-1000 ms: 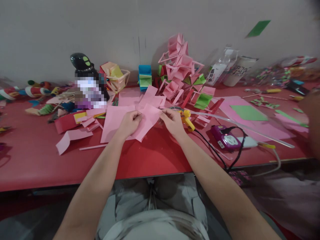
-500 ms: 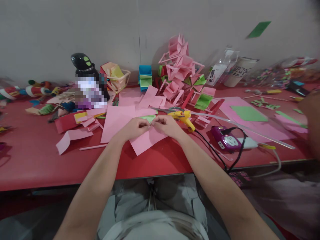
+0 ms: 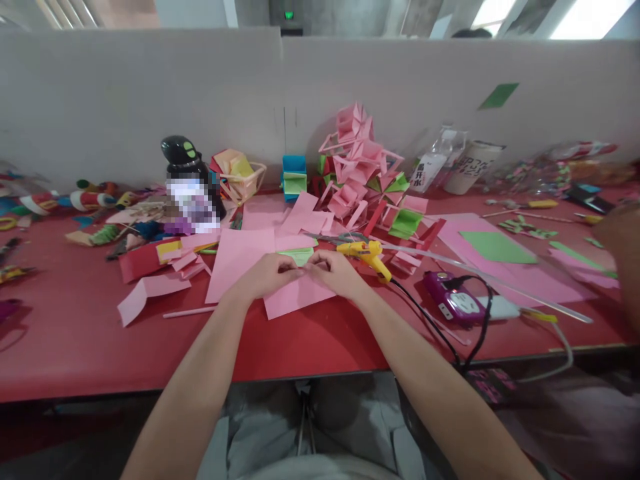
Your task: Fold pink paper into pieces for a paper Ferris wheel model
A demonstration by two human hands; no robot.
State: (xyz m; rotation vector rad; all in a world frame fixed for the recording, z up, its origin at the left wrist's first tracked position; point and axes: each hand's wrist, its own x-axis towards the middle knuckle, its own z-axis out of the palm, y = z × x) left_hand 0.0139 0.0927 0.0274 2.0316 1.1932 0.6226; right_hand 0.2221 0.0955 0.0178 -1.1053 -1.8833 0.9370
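A pink sheet of paper (image 3: 295, 299) lies near the table's front edge, under and between my hands. My left hand (image 3: 274, 272) is closed, thumb against fingers, at the sheet's upper left part. From the other side my right hand (image 3: 331, 268) pinches the same sheet, its fingertips almost touching those of the left. Just behind the fingertips shows a folded light green paper (image 3: 301, 256); whether the fingers also touch it I cannot tell. Another pink sheet (image 3: 240, 252) lies flat beside my left hand.
A yellow glue gun (image 3: 367, 255) lies right of my hands, with scissors (image 3: 340, 238) behind it. Its black cord runs to a purple power strip (image 3: 453, 298). Pink folded-paper models (image 3: 357, 157) are stacked at the back. A black bottle (image 3: 187, 157) stands left. Another person's arm (image 3: 623, 257) enters at right.
My view has tilted up, showing more beyond the partition. The pink sheet has turned slightly under my hands, its front edge now lying more level. Both hands keep their pinch.
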